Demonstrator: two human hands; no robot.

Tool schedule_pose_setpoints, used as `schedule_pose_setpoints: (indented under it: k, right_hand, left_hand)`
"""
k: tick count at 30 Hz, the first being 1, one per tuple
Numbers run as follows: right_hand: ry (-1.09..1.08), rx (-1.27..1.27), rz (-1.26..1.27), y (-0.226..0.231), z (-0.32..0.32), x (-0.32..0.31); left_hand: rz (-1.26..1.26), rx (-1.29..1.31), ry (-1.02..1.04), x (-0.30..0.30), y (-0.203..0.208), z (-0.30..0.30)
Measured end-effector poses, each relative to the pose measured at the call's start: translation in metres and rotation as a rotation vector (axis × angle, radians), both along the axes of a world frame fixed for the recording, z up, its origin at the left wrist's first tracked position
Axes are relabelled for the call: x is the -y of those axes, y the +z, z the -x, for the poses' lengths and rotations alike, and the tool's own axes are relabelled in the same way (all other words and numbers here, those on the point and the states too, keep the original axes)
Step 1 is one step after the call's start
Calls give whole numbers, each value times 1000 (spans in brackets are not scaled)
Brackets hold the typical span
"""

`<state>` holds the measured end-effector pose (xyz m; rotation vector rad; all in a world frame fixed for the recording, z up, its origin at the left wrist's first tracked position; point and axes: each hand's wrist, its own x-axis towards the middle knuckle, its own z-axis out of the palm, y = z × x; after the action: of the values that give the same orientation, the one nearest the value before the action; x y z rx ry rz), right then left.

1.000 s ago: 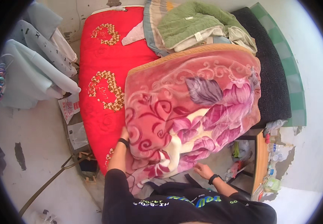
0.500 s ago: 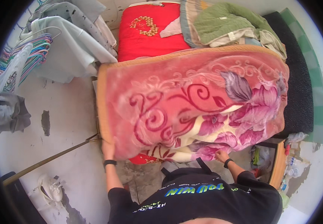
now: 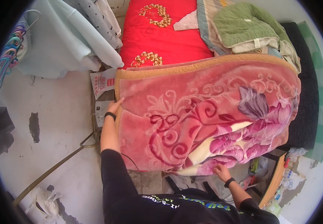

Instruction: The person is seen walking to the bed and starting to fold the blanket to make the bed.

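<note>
A thick pink blanket (image 3: 150, 130) with purple flowers, dark red scrolls and a tan border is spread across the bed. At its left border my left hand (image 3: 113, 107) is closed on the edge, thumb on top and the other fingers mostly hidden. My right hand (image 3: 221, 171) grips the blanket's near edge, right of the middle, with bent fingers. Dark bands circle both wrists. Beyond the blanket lies a red cover (image 3: 165, 41) with gold ring-shaped patterns.
A green quilted cover (image 3: 243, 26) is heaped at the far right, beside a black padded surface (image 3: 301, 89). Pale clothes (image 3: 64, 37) and coloured hangers (image 3: 8, 56) hang at the left. A pole (image 3: 53, 171) slants along the left wall. At the near right stands a wooden-edged cabinet (image 3: 273, 181).
My left hand has moved farther away along the blanket's left border. The blanket's near left corner no longer shows the red cloth below it. My right hand stays at the near edge.
</note>
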<state>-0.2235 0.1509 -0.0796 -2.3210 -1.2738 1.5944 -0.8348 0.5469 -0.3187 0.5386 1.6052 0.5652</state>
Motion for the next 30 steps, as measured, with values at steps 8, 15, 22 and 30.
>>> schedule_pose_setpoints:
  k: [8,15,22,30]
  right_hand:
    - [-185,95,240,-8,-45,66]
    - [-265,-50,208,-39,-28,40]
    - [-290,-92,123,-38,0,18]
    - [-343,6,132,-9,-36,54]
  left_hand:
    - [-288,-160,179,-76,33,-130]
    - [-664,-565,53,-80,61,-104]
    - [-277,-209,-280,-99,58,-103]
    - [-1235,-570,241,-216,281,-46]
